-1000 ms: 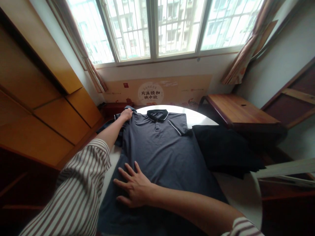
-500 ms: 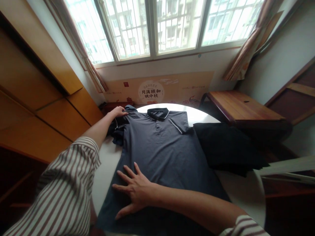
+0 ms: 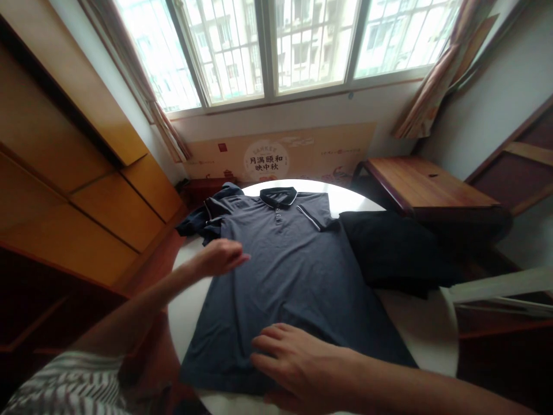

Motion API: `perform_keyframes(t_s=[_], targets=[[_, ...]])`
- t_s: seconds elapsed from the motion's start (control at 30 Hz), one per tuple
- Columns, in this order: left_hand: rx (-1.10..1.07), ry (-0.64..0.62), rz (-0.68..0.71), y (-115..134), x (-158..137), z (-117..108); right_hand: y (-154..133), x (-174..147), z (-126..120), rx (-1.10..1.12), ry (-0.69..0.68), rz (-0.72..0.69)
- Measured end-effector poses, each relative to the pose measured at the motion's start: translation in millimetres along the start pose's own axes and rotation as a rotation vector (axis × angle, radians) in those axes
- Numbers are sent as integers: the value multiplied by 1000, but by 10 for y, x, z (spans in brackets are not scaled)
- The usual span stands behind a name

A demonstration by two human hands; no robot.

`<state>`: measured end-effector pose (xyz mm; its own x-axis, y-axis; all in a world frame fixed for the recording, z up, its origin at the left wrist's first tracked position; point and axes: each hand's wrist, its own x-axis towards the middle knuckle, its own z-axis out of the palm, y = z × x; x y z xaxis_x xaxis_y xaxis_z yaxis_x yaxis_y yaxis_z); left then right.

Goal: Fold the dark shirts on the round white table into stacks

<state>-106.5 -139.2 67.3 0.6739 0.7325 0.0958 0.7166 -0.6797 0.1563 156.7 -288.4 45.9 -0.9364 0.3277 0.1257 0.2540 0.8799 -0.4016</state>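
A dark grey polo shirt (image 3: 276, 259) with a black collar, white piping and a short buttoned placket is spread over a round white table (image 3: 185, 311), collar toward the window. My left hand (image 3: 221, 257) hovers over the shirt's left edge, fingers curled in and nothing seen in them; it is slightly blurred. Low over the hem, my right hand (image 3: 298, 360) has loosely bent fingers, somewhat apart, and holds nothing; whether it touches the cloth I cannot tell.
Dark clothing (image 3: 194, 222) lies bunched by the shirt's left sleeve. Folded black cloth (image 3: 397, 251) rests on the table at the right. Beyond are a wooden side table (image 3: 432, 181) and, at the left, a wooden cabinet (image 3: 103, 213). A pale bar (image 3: 501, 285) juts in from the right.
My left hand has let go of the left sleeve and come back toward me, its fingers now curled. My right hand has lifted from its flat spread and shifted right and nearer.
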Motion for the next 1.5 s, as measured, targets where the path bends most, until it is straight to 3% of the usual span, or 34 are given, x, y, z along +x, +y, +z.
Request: perform_keyframes(t_s=[0.03,0.1,0.17,0.33,0.47,0.67,0.87,1.0,1.17,1.33,1.5], targets=[[-54,-97,99,246,-303,81,2,-222,-59,-14,19,65],[-167,-169,203,644,-868,232,23,-673,-65,-61,78,166],[-176,-173,170,887,-1312,358,59,-1091,64,-149,110,211],[-30,-37,52,974,-1872,519,150,-1741,511,-415,222,172],[35,-6,81,949,-1971,538,153,-1854,563,-505,246,116],[53,51,152,921,-1963,602,73,-1838,506,-560,286,157],[36,337,-4,793,-2313,756,44,-1918,464,-626,361,271],[26,275,6,780,-2445,820,46,-1969,444,-647,425,289],[44,221,49,830,-2332,838,38,-1972,467,-584,397,245],[57,323,-118,861,-2232,852,9,-2007,430,-609,374,222],[-19,359,-238,827,-2172,880,-6,-1993,452,-615,345,327]])
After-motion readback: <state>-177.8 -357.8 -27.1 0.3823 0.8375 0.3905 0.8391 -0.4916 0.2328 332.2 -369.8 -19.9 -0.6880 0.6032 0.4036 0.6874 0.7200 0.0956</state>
